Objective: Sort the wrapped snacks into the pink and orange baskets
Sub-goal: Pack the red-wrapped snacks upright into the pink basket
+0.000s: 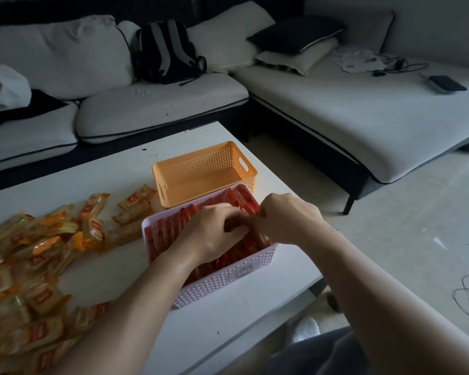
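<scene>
Head view shows both hands buried in the pink basket, which sits near the surface's right edge and is packed with red wrapped snacks standing in rows that run along the basket's long axis, from the near-left corner toward the far-right. The left hand and right hand meet over the middle of the basket, fingers curled down among the red packets; each grip looks narrow and pinched, touching wrappers, but whether either actually holds a packet I cannot tell, since the fingertips are hidden. Just beyond, touching or nearly touching the pink basket's far side, the orange basket stands with nothing visible inside. The orange wrapped snacks lie heaped loosely across the surface's left side, to the left of both hands, so the left hand is the nearer one for reaching them. Judging by this, the red half looks about done and the orange pile remains unsorted.
</scene>
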A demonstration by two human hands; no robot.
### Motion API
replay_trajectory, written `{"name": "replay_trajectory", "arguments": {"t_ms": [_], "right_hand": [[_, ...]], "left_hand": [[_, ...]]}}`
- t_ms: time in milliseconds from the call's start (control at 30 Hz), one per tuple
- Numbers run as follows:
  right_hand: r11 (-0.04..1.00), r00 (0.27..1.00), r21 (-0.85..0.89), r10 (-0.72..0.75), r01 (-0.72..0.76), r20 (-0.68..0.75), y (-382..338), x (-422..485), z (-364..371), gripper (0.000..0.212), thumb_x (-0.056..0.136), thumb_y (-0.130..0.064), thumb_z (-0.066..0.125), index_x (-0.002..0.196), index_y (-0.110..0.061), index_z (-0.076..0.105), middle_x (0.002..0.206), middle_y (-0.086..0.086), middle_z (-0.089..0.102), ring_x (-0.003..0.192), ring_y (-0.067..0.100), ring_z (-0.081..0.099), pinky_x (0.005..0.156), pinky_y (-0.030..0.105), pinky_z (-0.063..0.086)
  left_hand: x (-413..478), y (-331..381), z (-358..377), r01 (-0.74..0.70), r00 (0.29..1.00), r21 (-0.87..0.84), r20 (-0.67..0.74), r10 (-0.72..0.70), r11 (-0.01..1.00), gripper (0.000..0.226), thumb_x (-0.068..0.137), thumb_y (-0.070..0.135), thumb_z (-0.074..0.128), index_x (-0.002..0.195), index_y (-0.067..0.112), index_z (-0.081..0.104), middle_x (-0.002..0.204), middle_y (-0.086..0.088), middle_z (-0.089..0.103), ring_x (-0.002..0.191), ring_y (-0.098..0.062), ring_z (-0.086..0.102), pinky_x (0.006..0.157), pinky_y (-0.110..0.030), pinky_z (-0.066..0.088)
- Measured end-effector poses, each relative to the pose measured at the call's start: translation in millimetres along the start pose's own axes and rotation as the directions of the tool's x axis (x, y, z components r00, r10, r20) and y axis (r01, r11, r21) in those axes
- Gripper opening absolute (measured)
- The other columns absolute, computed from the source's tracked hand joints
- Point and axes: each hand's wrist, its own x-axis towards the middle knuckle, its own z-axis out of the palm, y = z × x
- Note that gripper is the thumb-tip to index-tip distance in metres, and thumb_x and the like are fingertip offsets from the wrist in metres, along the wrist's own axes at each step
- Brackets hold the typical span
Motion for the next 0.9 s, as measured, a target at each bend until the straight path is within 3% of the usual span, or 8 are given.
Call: {"name": "replay_trajectory", "arguments": {"t_ms": [67,167,300,400,533,700,833,900], "right_hand": [[0.999,0.999,0.050,0.007,-0.009,0.043,5.3,1.4,-1.9,0.032,0.100,-0.043,0.049,0.100,-0.019,0.070,0.082,-0.001,0.069,0.073,0.017,0.069,0.061,0.032,0.058],[0.999,0.997,-0.041,-0.012,0.016,0.078,2.8,-0.6,1.2,0.016,0.095,-0.027,0.056,0.100,-0.015,0.066,0.077,0.000,0.063,0.068,0.017,0.063,0.053,0.027,0.048],[0.987,0.999,-0.154,0.036,-0.039,-0.021,-5.7,-4.2,5.7,0.006,0.094,-0.021,0.057,0.092,-0.016,0.054,0.070,-0.001,0.052,0.056,0.014,0.049,0.045,0.024,0.035],[0.988,0.995,-0.141,0.043,-0.056,-0.091,-5.4,-1.4,4.8,0.001,0.089,-0.014,0.060,0.089,-0.014,0.059,0.072,0.001,0.057,0.061,0.018,0.057,0.046,0.024,0.037],[0.986,0.997,-0.150,0.076,-0.077,-0.014,-7.8,-3.1,3.4,0.009,0.092,-0.019,0.062,0.094,-0.013,0.055,0.072,0.000,0.055,0.059,0.015,0.052,0.045,0.025,0.034],[0.991,0.997,-0.131,-0.003,-0.007,-0.079,-35.2,-3.6,-5.6,0.013,0.093,-0.024,0.064,0.092,-0.014,0.055,0.072,0.000,0.055,0.061,0.014,0.055,0.052,0.026,0.045],[0.963,0.961,0.111,-0.229,0.247,-0.156,-103.6,-16.6,-1.5,0.011,0.092,-0.026,0.063,0.096,-0.016,0.067,0.081,0.001,0.065,0.068,0.019,0.064,0.057,0.031,0.054],[0.905,0.924,0.189,-0.367,0.381,-0.106,-149.1,-29.9,11.7,0.014,0.089,-0.027,0.062,0.099,-0.019,0.069,0.092,0.005,0.069,0.081,0.028,0.068,0.066,0.037,0.055]], "left_hand": [[1.3,2.0,2.6,0.033,0.999,-0.055,-0.011,-0.034,0.998,0.018,0.098,0.048,0.059,0.109,0.037,0.068,0.101,0.024,0.066,0.097,0.000,0.065,0.075,-0.014,0.051],[6.9,9.9,12.4,0.055,0.998,-0.094,-0.004,-0.056,0.994,0.021,0.098,0.044,0.061,0.117,0.033,0.061,0.101,0.018,0.069,0.095,-0.006,0.068,0.074,-0.021,0.054],[12.4,13.5,18.4,0.052,0.998,0.176,-0.031,-0.048,0.983,0.011,0.097,0.036,0.064,0.107,0.032,0.070,0.104,0.010,0.073,0.099,-0.016,0.064,0.077,-0.032,0.055],[13.3,14.3,21.2,0.066,0.993,0.278,-0.110,-0.037,0.958,0.015,0.097,0.038,0.064,0.101,0.031,0.077,0.106,0.006,0.067,0.102,-0.019,0.056,0.078,-0.030,0.049],[14.4,16.9,30.8,0.086,0.989,0.372,-0.143,-0.034,0.924,0.020,0.100,0.032,0.058,0.102,0.026,0.078,0.106,0.003,0.065,0.101,-0.023,0.056,0.076,-0.031,0.045],[-8.0,3.1,16.1,0.087,0.987,0.039,-0.139,-0.080,0.995,0.024,0.099,0.026,0.058,0.079,0.022,0.071,0.084,0.007,0.068,0.082,-0.012,0.065,0.073,-0.041,0.057],[-73.6,-26.2,-29.5,0.128,0.928,-0.053,-0.347,-0.139,0.990,0.019,0.095,0.022,0.060,0.105,0.032,0.072,0.100,0.017,0.074,0.095,-0.001,0.067,0.081,-0.032,0.057],[-119.1,-52.4,-52.8,0.225,0.917,-0.053,-0.326,-0.230,0.973,0.020,0.089,0.035,0.055,0.100,0.035,0.072,0.095,0.018,0.073,0.089,-0.003,0.067,0.076,-0.036,0.057]]}}
